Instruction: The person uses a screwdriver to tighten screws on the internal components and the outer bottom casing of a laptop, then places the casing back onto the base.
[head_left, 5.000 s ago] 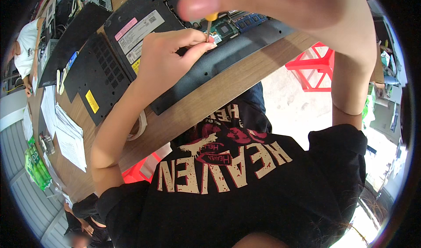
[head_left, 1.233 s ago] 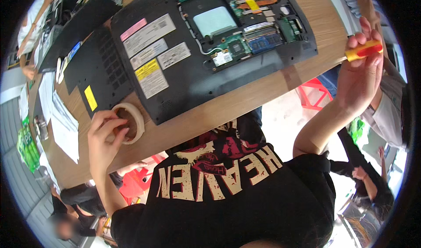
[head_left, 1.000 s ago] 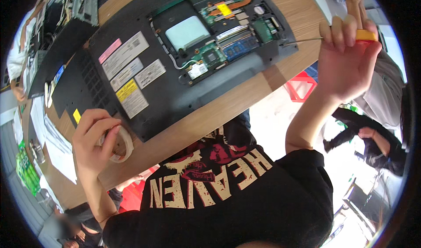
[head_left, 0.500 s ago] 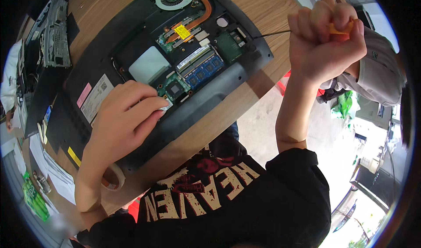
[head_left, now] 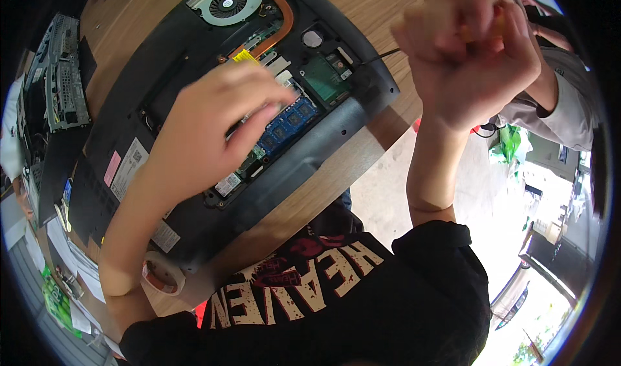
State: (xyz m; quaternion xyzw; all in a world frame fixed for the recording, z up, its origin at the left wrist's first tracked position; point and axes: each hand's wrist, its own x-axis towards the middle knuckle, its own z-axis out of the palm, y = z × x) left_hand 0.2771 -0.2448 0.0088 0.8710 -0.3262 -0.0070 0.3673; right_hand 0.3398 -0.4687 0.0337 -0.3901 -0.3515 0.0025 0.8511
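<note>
An opened black laptop (head_left: 291, 165) lies on the wooden table with its underside up and its inner parts bare. Over its middle hovers my left hand (head_left: 220, 117), slightly blurred, with loosely curled fingers apart and nothing visible in them. Its fingertips are nearest the blue memory module (head_left: 288, 123). A small card with a white label (head_left: 228, 183) shows below the hand. Raised at the upper right, my right hand (head_left: 462, 62) is closed around an orange-handled tool (head_left: 497, 28), mostly hidden by the fingers. A thin dark rod (head_left: 381, 57) runs from that hand to the laptop's right edge.
A fan (head_left: 228, 4) with a copper heat pipe (head_left: 282, 17) sits at the laptop's far side. Metal-framed equipment (head_left: 61, 75) stands at the left. A tape roll (head_left: 155, 280) lies near the table's front edge. Another person's grey clothing (head_left: 566, 107) shows at the right.
My left hand has moved from the small labelled card up and right toward the memory module, uncovering the card. My right hand has shifted a little left, still gripping the orange-handled tool.
</note>
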